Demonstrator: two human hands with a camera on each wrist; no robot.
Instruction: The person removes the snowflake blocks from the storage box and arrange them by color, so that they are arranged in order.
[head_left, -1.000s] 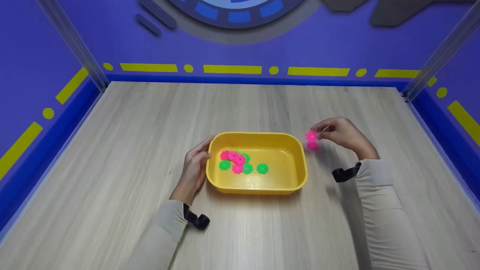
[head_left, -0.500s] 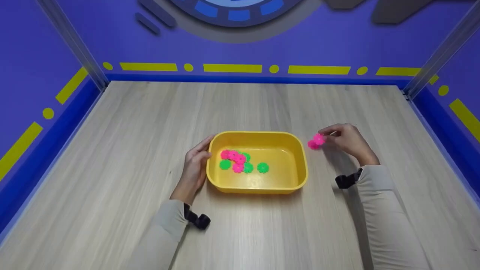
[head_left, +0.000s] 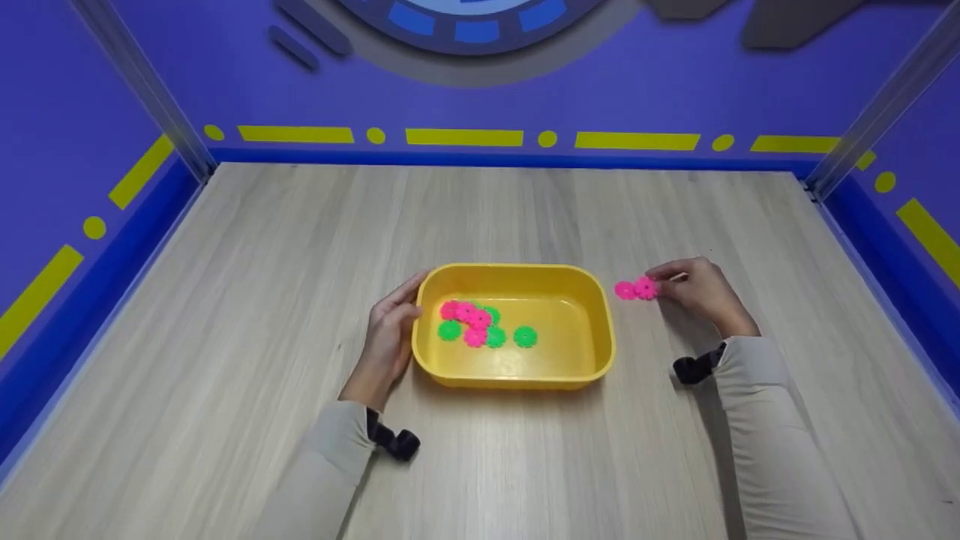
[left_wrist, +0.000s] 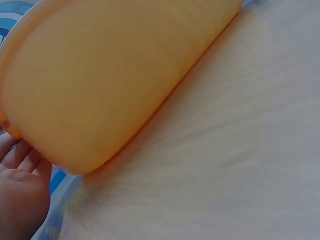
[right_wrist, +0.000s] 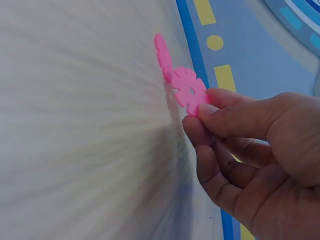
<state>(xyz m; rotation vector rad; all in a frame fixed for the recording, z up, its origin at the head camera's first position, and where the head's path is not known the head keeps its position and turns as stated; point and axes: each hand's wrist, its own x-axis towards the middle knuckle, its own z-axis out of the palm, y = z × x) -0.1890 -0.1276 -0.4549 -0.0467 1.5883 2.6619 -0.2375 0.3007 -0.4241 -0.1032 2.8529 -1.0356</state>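
Observation:
My right hand (head_left: 697, 289) pinches a pink notched connector disc (right_wrist: 189, 91) between thumb and fingertips, to the right of the yellow tub (head_left: 517, 381). Joined to that disc is a second pink disc (right_wrist: 162, 57), set at an angle to it in the right wrist view. At the tub's left end, my left hand (head_left: 390, 337) holds the rim, thumb tip at its edge and fingers along the outer wall. The left wrist view shows those fingers (left_wrist: 20, 155) just under the rim.
Inside the tub, pink discs (head_left: 475, 319) lie clustered at the left with green discs (head_left: 449, 330) around them. One green disc (head_left: 526, 337) lies apart, nearer the middle. Blue panels (head_left: 480, 105) border the wooden table (head_left: 300, 225) at the back and both sides.
My right hand has moved slightly right and toward me with the pink pair, which has turned from upright to lying sideways. The left hand and tub have stayed put.

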